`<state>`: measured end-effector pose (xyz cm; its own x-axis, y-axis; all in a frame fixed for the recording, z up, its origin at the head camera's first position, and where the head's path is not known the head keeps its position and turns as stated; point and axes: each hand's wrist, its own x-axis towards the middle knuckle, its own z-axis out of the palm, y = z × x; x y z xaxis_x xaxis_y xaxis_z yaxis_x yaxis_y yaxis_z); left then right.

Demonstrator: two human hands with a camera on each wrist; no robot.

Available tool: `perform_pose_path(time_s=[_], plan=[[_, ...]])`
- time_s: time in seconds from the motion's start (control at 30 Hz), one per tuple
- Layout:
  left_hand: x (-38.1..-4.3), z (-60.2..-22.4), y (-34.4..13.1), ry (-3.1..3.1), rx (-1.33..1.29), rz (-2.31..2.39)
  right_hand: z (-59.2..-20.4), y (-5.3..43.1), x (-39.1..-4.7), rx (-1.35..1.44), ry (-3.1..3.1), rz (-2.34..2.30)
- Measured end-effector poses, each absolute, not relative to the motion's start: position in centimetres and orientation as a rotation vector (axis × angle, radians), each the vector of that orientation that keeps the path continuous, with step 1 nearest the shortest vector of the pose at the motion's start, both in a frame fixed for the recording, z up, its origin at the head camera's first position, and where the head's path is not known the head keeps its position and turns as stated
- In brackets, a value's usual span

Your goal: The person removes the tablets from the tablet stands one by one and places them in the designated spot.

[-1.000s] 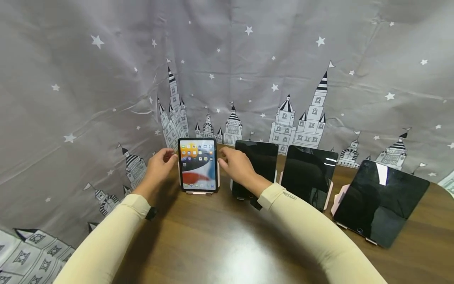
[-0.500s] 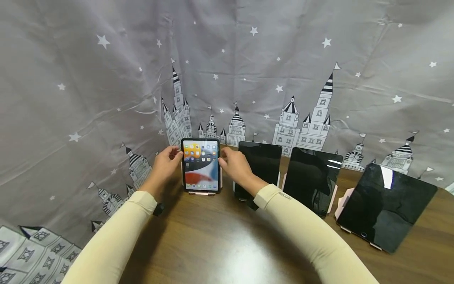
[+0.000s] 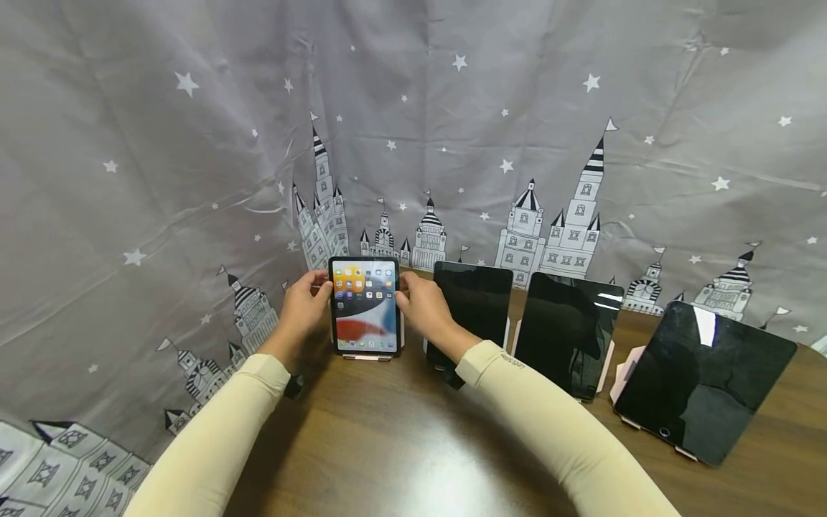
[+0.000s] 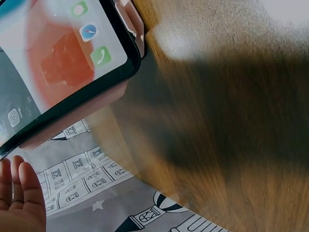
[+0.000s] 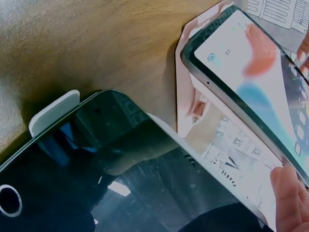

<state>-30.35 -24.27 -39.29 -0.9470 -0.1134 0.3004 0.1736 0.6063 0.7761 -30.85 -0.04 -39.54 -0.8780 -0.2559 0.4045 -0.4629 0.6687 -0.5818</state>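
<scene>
One left hand (image 3: 302, 307) and one right hand (image 3: 424, 309) grip a lit tablet (image 3: 365, 316) by its left and right edges, wrists angled inward, forearms in cream sleeves (image 3: 213, 441) reaching from the near side. At the far left of the wooden surface (image 3: 362, 424), the tablet leans back in a pink stand (image 5: 183, 99). To its right, three dark tablets (image 3: 571, 334) rest in stands (image 3: 623, 377) before a castle-print curtain (image 3: 413, 93).

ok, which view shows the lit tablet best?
Head: the lit tablet shows its whole screen, with left hand and right hand at its sides. Left wrist crops to the lower left part; right wrist gets a slanted lower part and side edge, the top cut off.
</scene>
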Motion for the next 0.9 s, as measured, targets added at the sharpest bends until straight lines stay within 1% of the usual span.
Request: perform_pose_path(time_s=[0.37,0.9], plan=[[-30.33,-39.28,-24.23,-2.510,0.042,-1.298,-39.62,-0.01,-30.93,0.578,-2.550,1.072],[-29.48,-39.33,-24.14,-2.509,0.074,-1.342,-40.17,-0.04,-30.85,0.597,-2.471,1.145]])
